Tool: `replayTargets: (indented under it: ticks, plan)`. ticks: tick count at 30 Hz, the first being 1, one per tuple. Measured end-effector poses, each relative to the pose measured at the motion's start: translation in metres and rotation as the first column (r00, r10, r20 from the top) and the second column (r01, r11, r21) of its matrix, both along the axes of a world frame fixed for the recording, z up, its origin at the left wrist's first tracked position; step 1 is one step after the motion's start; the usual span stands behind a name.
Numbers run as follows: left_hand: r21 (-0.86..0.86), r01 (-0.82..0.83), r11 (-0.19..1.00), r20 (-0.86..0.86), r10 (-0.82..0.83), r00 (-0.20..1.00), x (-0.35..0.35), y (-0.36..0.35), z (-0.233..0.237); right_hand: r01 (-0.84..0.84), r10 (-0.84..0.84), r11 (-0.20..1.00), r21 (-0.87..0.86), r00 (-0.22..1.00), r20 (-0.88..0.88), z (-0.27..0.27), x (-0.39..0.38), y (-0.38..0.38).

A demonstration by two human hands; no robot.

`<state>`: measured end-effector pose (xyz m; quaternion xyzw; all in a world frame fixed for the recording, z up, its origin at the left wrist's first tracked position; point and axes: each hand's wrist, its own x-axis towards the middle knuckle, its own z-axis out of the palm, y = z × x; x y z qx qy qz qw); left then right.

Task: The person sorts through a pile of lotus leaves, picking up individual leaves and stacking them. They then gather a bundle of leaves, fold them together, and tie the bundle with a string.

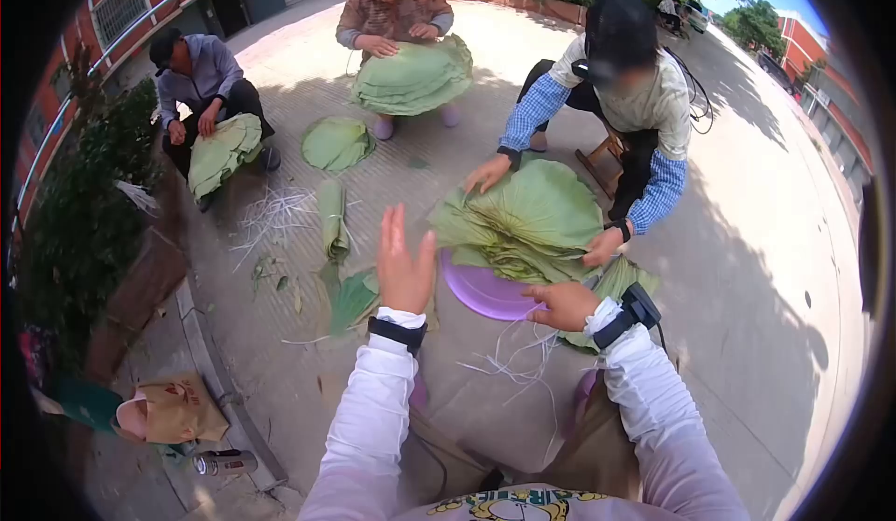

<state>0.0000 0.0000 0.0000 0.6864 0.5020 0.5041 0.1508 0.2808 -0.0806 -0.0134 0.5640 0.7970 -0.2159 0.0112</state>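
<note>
Raised in the middle of the view, my left hand (405, 264) has its fingers spread and holds nothing. My right hand (564, 306) is beside the rim of a purple basin (485, 289), fingers apart and nothing visible in them. Just beyond it a stack of large green leaves (537, 213) lies over the basin, with a co-worker's two hands on its edges. White strips (523, 358) are scattered on the ground below my right hand. A rolled leaf bundle (333, 222) and a green leaf piece (355, 299) lie left of my left hand.
A person at the back holds a leaf stack (411, 77); another at the left holds leaves (224, 155). A round leaf pile (338, 143) and more white strips (280, 213) lie on the ground. A paper bag (182, 409) and a metal flask (224, 463) stand by the kerb.
</note>
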Motion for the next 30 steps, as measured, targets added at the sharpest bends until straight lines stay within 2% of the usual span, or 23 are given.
replayTargets:
  ticks: [5, 7, 10, 14, 20, 23, 30]
  plan:
    - [-0.010, 0.001, 1.000, -0.102, -0.002, 0.995, 0.001, 0.008, 0.004, 0.004, -0.001, 0.999, 0.045, 0.998, -0.064, -0.001, 0.000, 0.007]
    - [0.000, 0.019, 1.000, -0.053, -0.019, 0.998, 0.010, -0.002, -0.007, -0.014, 0.014, 1.000, 0.010, 1.000, 0.014, -0.006, 0.009, -0.004]
    - [0.032, 0.031, 0.999, -0.056, -0.029, 0.998, 0.007, 0.002, -0.008, -0.022, 0.023, 0.999, 0.030, 0.999, -0.034, -0.005, 0.005, 0.000]
    - [-0.003, 0.072, 0.997, -0.026, -0.072, 0.997, 0.009, -0.001, -0.007, -0.012, 0.012, 1.000, 0.020, 1.000, -0.012, -0.010, 0.007, -0.002]
    - [0.001, 0.055, 0.998, -0.056, -0.055, 0.997, 0.010, -0.005, -0.005, -0.004, 0.007, 0.999, 0.037, 0.998, -0.070, -0.006, 0.005, -0.005]
    - [-0.003, 0.077, 0.997, -0.039, -0.077, 0.996, 0.010, -0.004, -0.008, 0.033, -0.035, 0.998, -0.045, 0.999, -0.037, 0.004, 0.001, -0.007]
    - [0.016, 0.093, 0.996, -0.038, -0.092, 0.995, 0.013, -0.003, -0.011, 0.030, -0.031, 0.999, -0.028, 0.999, -0.041, -0.007, 0.005, -0.005]
